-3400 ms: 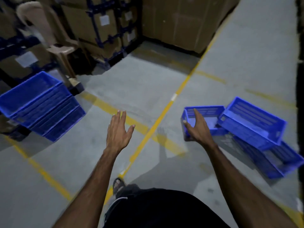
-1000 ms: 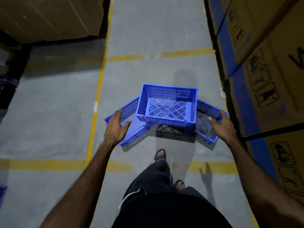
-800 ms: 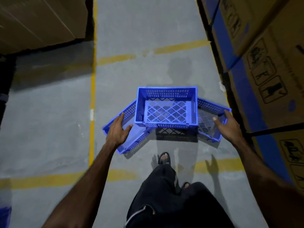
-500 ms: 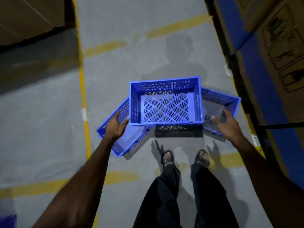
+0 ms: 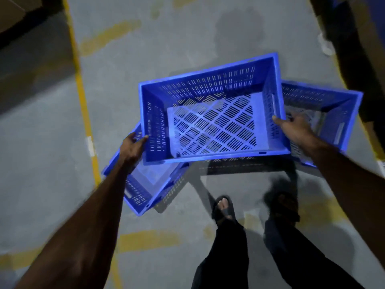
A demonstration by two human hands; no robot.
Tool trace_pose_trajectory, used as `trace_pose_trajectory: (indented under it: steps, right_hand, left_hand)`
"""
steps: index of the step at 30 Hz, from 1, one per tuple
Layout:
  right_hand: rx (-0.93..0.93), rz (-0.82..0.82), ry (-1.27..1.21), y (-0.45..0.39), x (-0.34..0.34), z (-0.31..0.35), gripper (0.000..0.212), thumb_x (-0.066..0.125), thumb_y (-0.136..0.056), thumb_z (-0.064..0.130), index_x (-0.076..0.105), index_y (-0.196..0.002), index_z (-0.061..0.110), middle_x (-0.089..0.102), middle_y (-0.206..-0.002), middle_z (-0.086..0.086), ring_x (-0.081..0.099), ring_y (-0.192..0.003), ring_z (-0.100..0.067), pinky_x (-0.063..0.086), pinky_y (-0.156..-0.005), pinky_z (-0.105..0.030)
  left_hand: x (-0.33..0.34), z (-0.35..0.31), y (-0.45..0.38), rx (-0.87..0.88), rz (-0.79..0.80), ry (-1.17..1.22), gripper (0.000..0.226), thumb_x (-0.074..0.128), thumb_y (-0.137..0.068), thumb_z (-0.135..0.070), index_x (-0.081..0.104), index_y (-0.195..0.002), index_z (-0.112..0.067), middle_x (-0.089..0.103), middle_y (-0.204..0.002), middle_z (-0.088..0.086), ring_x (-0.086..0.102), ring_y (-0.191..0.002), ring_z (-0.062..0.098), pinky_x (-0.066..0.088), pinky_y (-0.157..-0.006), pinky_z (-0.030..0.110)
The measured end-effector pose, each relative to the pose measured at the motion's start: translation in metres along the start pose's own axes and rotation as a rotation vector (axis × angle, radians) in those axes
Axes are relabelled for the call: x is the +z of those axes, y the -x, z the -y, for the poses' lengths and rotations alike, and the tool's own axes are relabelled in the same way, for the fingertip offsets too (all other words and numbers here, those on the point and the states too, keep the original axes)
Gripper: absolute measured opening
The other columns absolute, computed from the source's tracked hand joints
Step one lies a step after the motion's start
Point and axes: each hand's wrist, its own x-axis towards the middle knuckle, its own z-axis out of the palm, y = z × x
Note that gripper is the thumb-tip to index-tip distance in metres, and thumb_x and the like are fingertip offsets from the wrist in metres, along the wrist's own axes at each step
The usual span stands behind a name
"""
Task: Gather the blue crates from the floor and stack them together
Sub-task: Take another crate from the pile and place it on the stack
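Grey concrete floor (image 5: 41, 153) with yellow lines (image 5: 83, 101). Both hands, left hand (image 5: 131, 147) and right hand (image 5: 294, 128), now grip the top crate (image 5: 210, 119), earlier only reaching.

Looks like a warehouse or storeroom aisle: bare grey concrete floor (image 5: 41, 153) marked with worn yellow painted lines (image 5: 83, 105), perforated blue plastic crates (image 5: 208, 113) lying on it, brown cardboard cartons (image 5: 12, 11) at the dim edges.
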Motion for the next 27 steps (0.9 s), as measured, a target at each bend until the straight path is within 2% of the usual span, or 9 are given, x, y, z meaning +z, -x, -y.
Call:
trace_pose_trajectory:
  steps: [4, 8, 11, 15, 18, 20, 23, 25, 27]
  right_hand:
    - [-0.024, 0.031, -0.099, -0.027, 0.015, -0.007, 0.036, 0.068, -0.098, 0.036, 0.067, -0.128, 0.017, 0.068, -0.109, -0.005, 0.065, -0.08, -0.016, 0.048, -0.078, -0.032]
    - [-0.049, -0.029, -0.18, -0.035, 0.014, -0.001, 0.031, 0.069, -0.097, 0.026, 0.066, -0.124, 0.012, 0.069, -0.106, -0.006, 0.069, -0.082, -0.017, 0.051, -0.057, -0.022]
    - [-0.038, 0.038, -0.196, -0.023, 0.002, 0.008, 0.023, 0.064, -0.099, 0.017, 0.068, -0.121, 0.012, 0.072, -0.097, -0.003, 0.069, -0.058, 0.0, 0.049, -0.047, -0.014]
    - [-0.03, 0.062, -0.204, 0.028, -0.033, 0.038, 0.016, 0.065, -0.098, 0.015, 0.068, -0.114, 0.01, 0.071, -0.089, -0.001, 0.07, -0.057, -0.003, 0.056, -0.053, -0.019]
    - [0.001, 0.104, -0.194, 0.083, -0.067, 0.066, 0.039, 0.077, -0.083, 0.037, 0.075, -0.111, 0.009, 0.078, -0.099, -0.009, 0.077, -0.086, -0.029, 0.063, -0.082, -0.048]
    - [-0.004, 0.096, -0.168, 0.113, -0.092, 0.075, 0.051, 0.08, -0.069, 0.048, 0.077, -0.104, 0.011, 0.08, -0.098, -0.008, 0.077, -0.087, -0.033, 0.061, -0.086, -0.058]
    - [0.007, 0.097, -0.163, 0.182, -0.122, 0.103, 0.041, 0.079, -0.075, 0.044, 0.077, -0.101, 0.013, 0.079, -0.098, -0.008, 0.077, -0.087, -0.031, 0.061, -0.085, -0.056]
    - [-0.009, 0.08, -0.198, 0.236, -0.137, 0.125, 0.03, 0.076, -0.085, 0.035, 0.077, -0.105, 0.013, 0.078, -0.101, -0.009, 0.077, -0.086, -0.028, 0.062, -0.085, -0.051]
    - [-0.029, 0.102, -0.241, 0.277, -0.153, 0.138, 0.019, 0.071, -0.093, 0.025, 0.076, -0.105, 0.011, 0.078, -0.097, -0.007, 0.076, -0.076, -0.019, 0.063, -0.077, -0.042]
  left_hand:
    - [0.021, 0.007, -0.038, -0.087, 0.055, 0.253, 0.009, 0.073, -0.096, -0.02, 0.069, -0.104, -0.016, 0.08, -0.092, 0.007, 0.072, -0.072, 0.014, 0.062, -0.078, 0.033]
    - [0.035, -0.006, -0.052, -0.106, 0.026, 0.39, 0.015, 0.074, -0.094, -0.025, 0.07, -0.097, -0.011, 0.074, -0.07, -0.002, 0.069, -0.056, 0.012, 0.059, -0.057, 0.029]
    - [0.029, -0.012, -0.04, -0.199, 0.044, 0.498, 0.027, 0.081, -0.085, -0.033, 0.075, -0.096, -0.01, 0.072, -0.082, 0.008, 0.068, -0.068, 0.025, 0.06, -0.073, 0.043]
    - [-0.013, -0.019, -0.005, -0.228, 0.075, 0.546, 0.041, 0.082, -0.078, -0.036, 0.078, -0.104, -0.004, 0.074, -0.09, 0.017, 0.069, -0.075, 0.032, 0.06, -0.077, 0.057]
    - [-0.055, -0.03, 0.038, -0.226, 0.109, 0.542, 0.044, 0.079, -0.08, -0.034, 0.077, -0.11, -0.002, 0.073, -0.096, 0.019, 0.069, -0.073, 0.031, 0.06, -0.075, 0.051]
    - [-0.086, -0.036, 0.072, -0.201, 0.137, 0.531, 0.04, 0.078, -0.081, -0.033, 0.077, -0.109, -0.004, 0.072, -0.097, 0.019, 0.069, -0.071, 0.029, 0.06, -0.073, 0.044]
    - [-0.136, -0.047, 0.131, -0.118, 0.133, 0.509, 0.036, 0.077, -0.087, -0.023, 0.073, -0.118, -0.006, 0.072, -0.104, 0.019, 0.071, -0.071, 0.023, 0.061, -0.075, 0.04]
    - [-0.169, -0.052, 0.173, -0.082, 0.124, 0.511, 0.04, 0.076, -0.09, -0.019, 0.069, -0.128, -0.009, 0.074, -0.105, 0.012, 0.072, -0.075, 0.018, 0.061, -0.066, 0.03]
    - [-0.196, -0.055, 0.214, -0.073, 0.127, 0.586, 0.026, 0.073, -0.093, -0.019, 0.073, -0.119, -0.016, 0.077, -0.096, 0.002, 0.073, -0.073, 0.013, 0.058, -0.06, 0.025]
